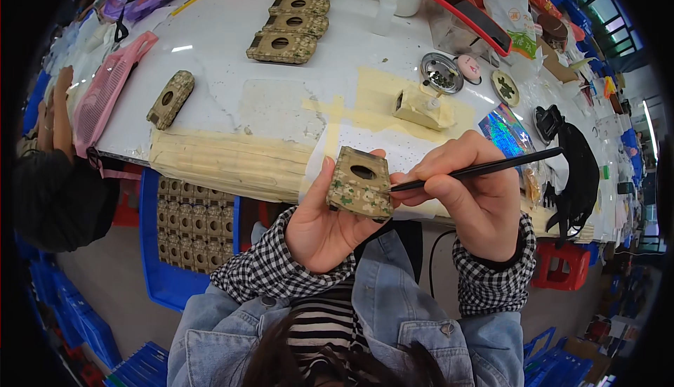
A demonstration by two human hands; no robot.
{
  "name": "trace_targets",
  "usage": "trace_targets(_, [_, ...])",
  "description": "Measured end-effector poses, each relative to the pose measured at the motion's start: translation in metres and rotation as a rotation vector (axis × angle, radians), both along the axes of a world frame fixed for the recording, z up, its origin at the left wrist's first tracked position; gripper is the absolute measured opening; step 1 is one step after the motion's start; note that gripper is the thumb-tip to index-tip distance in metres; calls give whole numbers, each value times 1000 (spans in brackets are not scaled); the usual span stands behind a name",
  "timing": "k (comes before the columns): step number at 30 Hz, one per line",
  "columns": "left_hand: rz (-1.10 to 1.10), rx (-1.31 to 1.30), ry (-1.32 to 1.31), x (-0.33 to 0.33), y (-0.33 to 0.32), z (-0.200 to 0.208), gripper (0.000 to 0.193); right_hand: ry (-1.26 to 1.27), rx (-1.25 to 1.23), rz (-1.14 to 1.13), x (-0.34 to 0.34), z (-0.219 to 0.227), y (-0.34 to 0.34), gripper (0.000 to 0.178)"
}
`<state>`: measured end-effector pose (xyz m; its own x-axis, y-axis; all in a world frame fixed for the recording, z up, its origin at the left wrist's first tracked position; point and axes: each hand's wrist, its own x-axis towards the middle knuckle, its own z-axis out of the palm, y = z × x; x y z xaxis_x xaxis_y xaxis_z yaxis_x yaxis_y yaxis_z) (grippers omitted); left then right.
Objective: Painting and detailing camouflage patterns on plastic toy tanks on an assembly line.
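Note:
My left hand (324, 229) holds a camouflage model tank hull (357, 194) from below and at its sides, tilted so that its top, with a round opening, faces me. Green patches show along its near edge. My right hand (472, 190) pinches a slim black paintbrush (484, 168) between thumb and fingers. The brush's fine tip meets the hull's right side; whether it presses on it I cannot tell. Beneath both hands lies a white sheet (414, 146) with small dark specks.
More camouflage hulls (282, 48) stand in a row at the back; a single hull (170, 99) lies left. A blue crate (149, 246) below holds many others. At right are a metal dish (427, 71) with dark green bits, a cream block (425, 109) and a red-cased phone (469, 19).

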<state>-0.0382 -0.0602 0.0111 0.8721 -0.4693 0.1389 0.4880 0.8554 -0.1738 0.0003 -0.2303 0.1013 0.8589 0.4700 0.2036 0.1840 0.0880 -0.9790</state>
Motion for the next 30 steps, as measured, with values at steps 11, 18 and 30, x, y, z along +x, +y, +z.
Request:
trace_targets(11, [-6,67,23,-3,3,-3,61,-28,-72,0,-2,1,2,10])
trace_targets(18, [-22,22,24,-2,2,-3,61,-33,-75,-10,-3,2,2,10])
trace_targets(30, [-20,63,22,-1,1,-4,61,-39,-98,-16,-3,3,1,12])
